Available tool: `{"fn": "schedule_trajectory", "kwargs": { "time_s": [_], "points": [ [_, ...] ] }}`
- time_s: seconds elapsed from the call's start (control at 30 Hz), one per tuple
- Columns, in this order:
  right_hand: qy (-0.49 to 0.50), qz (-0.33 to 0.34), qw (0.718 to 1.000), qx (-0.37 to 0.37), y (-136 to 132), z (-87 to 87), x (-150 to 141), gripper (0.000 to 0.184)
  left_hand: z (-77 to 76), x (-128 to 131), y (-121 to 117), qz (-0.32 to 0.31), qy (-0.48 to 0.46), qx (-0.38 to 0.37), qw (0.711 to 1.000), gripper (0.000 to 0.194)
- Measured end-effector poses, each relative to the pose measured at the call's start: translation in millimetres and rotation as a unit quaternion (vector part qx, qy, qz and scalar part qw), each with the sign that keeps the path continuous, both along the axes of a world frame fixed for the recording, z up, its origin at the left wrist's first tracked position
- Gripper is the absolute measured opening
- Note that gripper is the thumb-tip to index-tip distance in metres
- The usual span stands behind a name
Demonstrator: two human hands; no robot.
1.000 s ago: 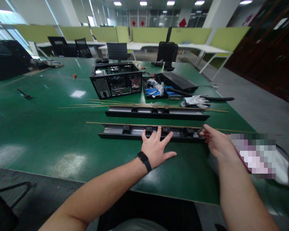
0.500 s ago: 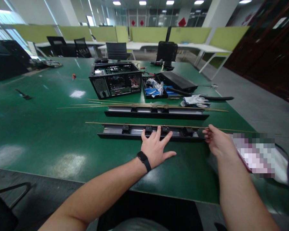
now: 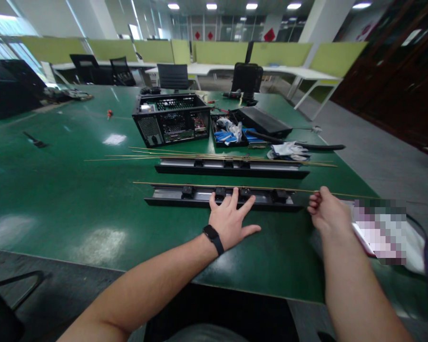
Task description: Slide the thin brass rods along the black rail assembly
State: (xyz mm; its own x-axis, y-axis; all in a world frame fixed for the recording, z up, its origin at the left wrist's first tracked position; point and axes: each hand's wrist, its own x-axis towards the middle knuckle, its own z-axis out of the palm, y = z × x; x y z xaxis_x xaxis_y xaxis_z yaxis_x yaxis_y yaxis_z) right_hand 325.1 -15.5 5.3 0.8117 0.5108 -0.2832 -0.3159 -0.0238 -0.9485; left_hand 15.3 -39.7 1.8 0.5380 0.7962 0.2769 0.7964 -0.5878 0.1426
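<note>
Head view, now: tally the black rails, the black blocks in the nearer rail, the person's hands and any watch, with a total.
Black rails: 2
Black blocks in the nearer rail: 4 visible
Hands: 2, left hand and right hand
Watch: 1
Total: 9

The left hand (image 3: 231,221) hides part of the front rail (image 3: 199,195) and of two black blocks (image 3: 220,191) in it. The right hand (image 3: 328,211) covers, within its grip, a stretch of the thin rod (image 3: 271,189), whose tip towards the right edge of the tabletop (image 3: 74,194) is too faint to place. Coarse squares blur a pale item (image 3: 390,232) by that edge. At the far left corner, a black case (image 3: 12,90) is cut off.
</note>
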Motion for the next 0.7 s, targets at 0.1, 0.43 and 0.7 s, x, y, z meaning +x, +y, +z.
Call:
{"fn": "schedule_trajectory", "kwargs": {
  "time_s": [0.1, 0.43, 0.7],
  "points": [
    [-0.011, 0.032, 0.999, -0.003, 0, -5.6, -2, 0.028, 0.1, 0, 0, -0.001, 0.002, 0.000, 1.000, 0.083],
    [-0.025, 0.102, 0.994, -0.020, 1, -10.8, 0, 0.030, 0.8, 0, 0, -0.001, 0.005, -0.001, 1.000, 0.082],
    [-0.011, 0.054, 0.998, -0.001, 0, -5.6, -2, 0.025, 2.4, 0, 0, 0.005, 0.013, -0.016, 1.000, 0.083]
  ]
}}
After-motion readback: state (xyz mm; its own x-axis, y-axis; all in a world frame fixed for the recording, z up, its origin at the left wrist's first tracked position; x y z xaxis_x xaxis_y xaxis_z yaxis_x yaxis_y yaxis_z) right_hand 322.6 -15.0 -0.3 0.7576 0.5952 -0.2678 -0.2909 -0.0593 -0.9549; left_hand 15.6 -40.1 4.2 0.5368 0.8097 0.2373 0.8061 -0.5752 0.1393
